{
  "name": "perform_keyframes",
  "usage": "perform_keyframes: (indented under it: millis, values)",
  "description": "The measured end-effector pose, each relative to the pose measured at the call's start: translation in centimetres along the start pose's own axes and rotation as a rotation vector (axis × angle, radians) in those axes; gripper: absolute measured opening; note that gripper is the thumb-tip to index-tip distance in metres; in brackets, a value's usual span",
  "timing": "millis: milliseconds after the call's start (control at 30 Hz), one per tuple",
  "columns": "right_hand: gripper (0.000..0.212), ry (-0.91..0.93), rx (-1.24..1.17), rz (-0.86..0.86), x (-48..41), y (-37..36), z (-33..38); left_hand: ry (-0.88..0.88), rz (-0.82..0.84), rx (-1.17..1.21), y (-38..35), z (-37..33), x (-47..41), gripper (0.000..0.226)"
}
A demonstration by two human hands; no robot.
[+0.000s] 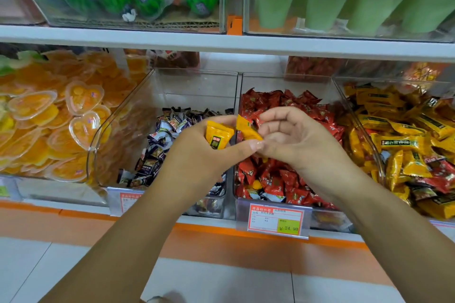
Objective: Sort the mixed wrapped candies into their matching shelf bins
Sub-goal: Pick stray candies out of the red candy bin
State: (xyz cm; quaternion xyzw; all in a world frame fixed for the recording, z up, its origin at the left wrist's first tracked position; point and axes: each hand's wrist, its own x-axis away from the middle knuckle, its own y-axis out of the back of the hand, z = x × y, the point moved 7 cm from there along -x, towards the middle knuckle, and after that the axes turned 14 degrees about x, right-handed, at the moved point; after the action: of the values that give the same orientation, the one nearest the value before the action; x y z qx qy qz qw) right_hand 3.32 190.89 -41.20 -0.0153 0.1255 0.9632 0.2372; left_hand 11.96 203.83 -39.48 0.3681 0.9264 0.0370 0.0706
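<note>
Left grip (204, 152) curls fingers and thumb round a yellow foil-wrapped candy with a dark label (218, 136). Right grip (290, 135) pinches a second yellow wrapped candy (247, 128) between bent fingertips, just beside the first; the left thumb tip touches the right grip. Both are held above the front of the lower shelf (81, 208), over the wall between the clear plastic bin of dark-wrapped candies (192, 86) and the clear bin of red-wrapped candies (283, 81). Toward the shelf's right end stands the clear bin of yellow-wrapped candies (343, 92), with a few red ones mixed in. Orange heart-shaped jelly cups (83, 98) fill the left end. A red-and-white price tag (275, 221) hangs on the front edge.
</note>
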Motion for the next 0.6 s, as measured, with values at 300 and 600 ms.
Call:
perform_keyframes:
  millis: [300, 600]
  values:
    - [0.012, 0.116, 0.915, 0.152, 1.1, 0.2, 0.4, 0.029, -0.172, 0.097, 2.5, 0.7, -0.7, 0.023]
    - [0.016, 0.221, 1.218, 0.168, 0.3, -2.2, -2.4, 0.067, -0.068, 0.181, 1.8, 0.7, -0.6, 0.007]
